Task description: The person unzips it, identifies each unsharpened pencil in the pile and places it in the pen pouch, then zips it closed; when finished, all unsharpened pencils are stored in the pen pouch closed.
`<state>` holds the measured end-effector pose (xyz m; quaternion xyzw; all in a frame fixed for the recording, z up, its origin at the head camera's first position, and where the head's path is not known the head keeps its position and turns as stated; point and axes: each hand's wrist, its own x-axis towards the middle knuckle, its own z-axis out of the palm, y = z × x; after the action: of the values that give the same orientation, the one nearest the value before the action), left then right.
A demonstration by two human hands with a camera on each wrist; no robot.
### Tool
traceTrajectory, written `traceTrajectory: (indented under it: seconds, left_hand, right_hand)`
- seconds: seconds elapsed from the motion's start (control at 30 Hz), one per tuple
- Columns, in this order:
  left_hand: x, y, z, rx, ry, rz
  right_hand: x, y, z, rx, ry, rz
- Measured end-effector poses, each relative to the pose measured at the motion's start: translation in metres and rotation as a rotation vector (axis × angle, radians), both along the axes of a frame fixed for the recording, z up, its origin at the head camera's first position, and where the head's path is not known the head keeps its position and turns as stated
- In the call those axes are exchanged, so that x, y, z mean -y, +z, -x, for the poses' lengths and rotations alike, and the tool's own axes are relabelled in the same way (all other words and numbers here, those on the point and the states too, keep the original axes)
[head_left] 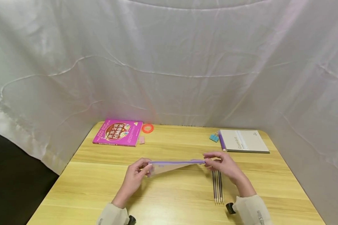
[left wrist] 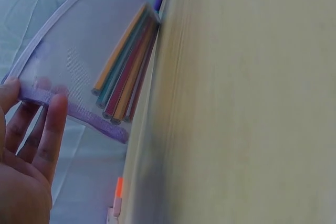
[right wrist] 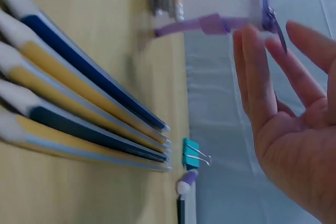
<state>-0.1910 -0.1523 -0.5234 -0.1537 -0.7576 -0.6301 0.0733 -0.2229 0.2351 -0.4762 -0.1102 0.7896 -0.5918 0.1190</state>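
Observation:
A see-through mesh zip pouch [head_left: 169, 165] with purple trim is stretched between both hands above the table. My left hand [head_left: 135, 175] pinches its left end, thumb on one side and fingers on the other. At the zip end, my right hand [head_left: 222, 165] has thumb and fingertips around the zipper pull [right wrist: 280, 35] and corner. Several coloured pencils [left wrist: 123, 72] lie inside the pouch. Below the right hand, a row of sharpened pencils [head_left: 218, 187] rests on the table, points toward the near side; the hand hides their far ends in the head view.
A pink book [head_left: 116, 132] lies at the back left beside an orange tape ring [head_left: 147, 128] and a small pink eraser [head_left: 142, 140]. At the back right are a teal binder clip [head_left: 214, 137], a purple pen [head_left: 222, 142] and a notebook [head_left: 246, 141]. Grey curtains enclose the table.

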Motion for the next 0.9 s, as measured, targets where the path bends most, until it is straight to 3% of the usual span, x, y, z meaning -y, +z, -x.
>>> traceTrajectory:
  seconds: [0.13, 0.33, 0.5, 0.7, 0.9]
  left_hand:
    - [0.002, -0.002, 0.000, 0.005, -0.025, 0.005]
    - [0.004, -0.001, 0.001, 0.038, -0.007, 0.051]
    - [0.003, 0.001, 0.002, 0.103, 0.034, 0.032]
    - [0.002, 0.003, 0.004, 0.076, 0.080, 0.105]
    - [0.002, 0.004, 0.005, 0.074, 0.096, 0.122]
  right_hand:
    - [0.004, -0.008, -0.002, 0.042, 0.032, 0.022]
    - [0.009, -0.015, -0.003, 0.029, -0.055, 0.011]
    - [0.012, -0.010, -0.006, 0.047, -0.151, -0.004]
    - [0.014, -0.003, -0.012, 0.039, -0.168, -0.035]
    - [0.017, 0.000, -0.020, 0.043, -0.195, -0.037]
